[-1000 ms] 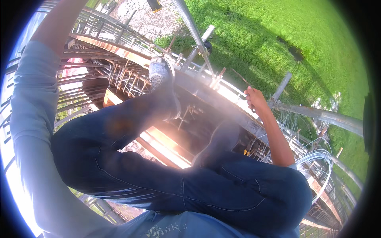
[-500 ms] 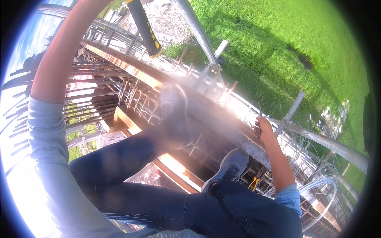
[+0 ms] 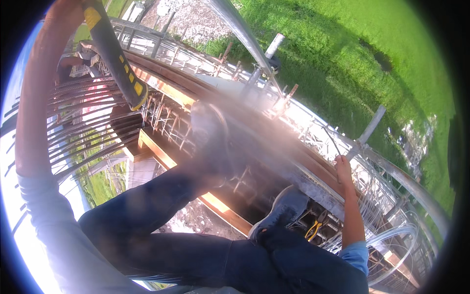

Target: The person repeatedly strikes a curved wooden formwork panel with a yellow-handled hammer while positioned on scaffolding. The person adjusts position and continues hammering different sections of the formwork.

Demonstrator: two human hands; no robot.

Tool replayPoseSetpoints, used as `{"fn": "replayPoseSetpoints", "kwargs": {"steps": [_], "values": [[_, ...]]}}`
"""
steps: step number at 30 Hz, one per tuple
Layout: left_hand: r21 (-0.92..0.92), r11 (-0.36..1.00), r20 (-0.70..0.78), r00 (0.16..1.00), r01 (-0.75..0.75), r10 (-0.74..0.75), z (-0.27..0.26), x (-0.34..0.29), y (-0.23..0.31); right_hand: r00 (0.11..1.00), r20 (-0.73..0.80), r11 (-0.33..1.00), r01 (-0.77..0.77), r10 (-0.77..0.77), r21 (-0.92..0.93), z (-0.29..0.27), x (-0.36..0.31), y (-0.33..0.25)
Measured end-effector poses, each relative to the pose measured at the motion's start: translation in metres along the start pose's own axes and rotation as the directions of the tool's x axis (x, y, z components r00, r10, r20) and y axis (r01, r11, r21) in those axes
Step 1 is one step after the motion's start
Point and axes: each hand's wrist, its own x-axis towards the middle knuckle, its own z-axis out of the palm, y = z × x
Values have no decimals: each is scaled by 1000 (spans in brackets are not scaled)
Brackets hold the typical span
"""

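At the upper left my left hand [image 3: 66, 13] is raised and closed on a tool with a black-and-yellow grip [image 3: 120, 61], shaped like a hammer handle. The grip's flared end points down toward the formwork; the tool's head is out of view. My right hand [image 3: 344, 169] is closed around a thin, dark, bent metal rod [image 3: 333, 139], which sticks up past the fingers beside the board edge. Pliers with yellow handles [image 3: 314, 230] lie among the bars by my shoe [image 3: 281, 210], below my right forearm.
Wooden formwork boards [image 3: 225, 213] and rebar [image 3: 93, 120] surround my legs. Metal scaffold pipes [image 3: 406, 179] run along the right, with a coil of pale wire [image 3: 409, 240] nearby. Green ground [image 3: 333, 63] lies far below. Another person [image 3: 73, 63] seems to be at the far left.
My left hand and the gripped tool have moved left and down in view. My right hand has shifted slightly right and down, and more of its rod shows.
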Motion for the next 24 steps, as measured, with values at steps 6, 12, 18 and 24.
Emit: {"fn": "replayPoseSetpoints", "kwargs": {"steps": [6,12,18,24], "values": [[536,818,107,945,207,-309,-25,-103,-75,988,-16,980,-152,151,-131,-50,-45,-23],[661,732,551,555,164,-622,32,-183,-113,971,235,946,36,43,-323,-11,-52,-50],[479,754,876,190,-449,-444,119,-193,-131,924,336,866,9,184,-500,10,-60,-48],[258,840,935,-94,-477,-341,201,-232,-196,933,285,905,-87,221,-417,11,-59,-59]]}}
